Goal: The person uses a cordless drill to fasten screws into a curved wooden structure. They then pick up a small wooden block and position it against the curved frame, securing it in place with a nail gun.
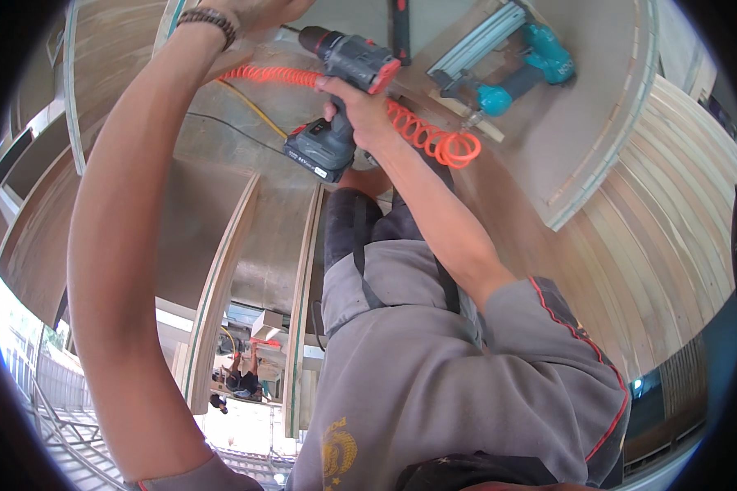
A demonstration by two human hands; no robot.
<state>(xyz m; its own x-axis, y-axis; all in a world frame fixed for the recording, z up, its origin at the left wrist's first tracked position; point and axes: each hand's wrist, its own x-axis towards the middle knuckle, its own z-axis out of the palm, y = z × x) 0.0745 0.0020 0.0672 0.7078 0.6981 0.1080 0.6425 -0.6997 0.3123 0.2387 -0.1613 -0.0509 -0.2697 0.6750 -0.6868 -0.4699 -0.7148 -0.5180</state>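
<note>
We note, upper rt., a teal nail gun [522, 80] nr. an orange coiled hose [454, 150], w/ a slatted wood panel [630, 237] far rt. & a co-worker [246, 382] in bkgd.

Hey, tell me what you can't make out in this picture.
- Head view, left hand: partly cut off by the top edge; its hold is unclear.
- Head view, drill: trigger covered by the right hand.
- Head view, black-and-red tool: far end cut off by the top edge.
- Head view, distant person: too small to read their actions.
</note>
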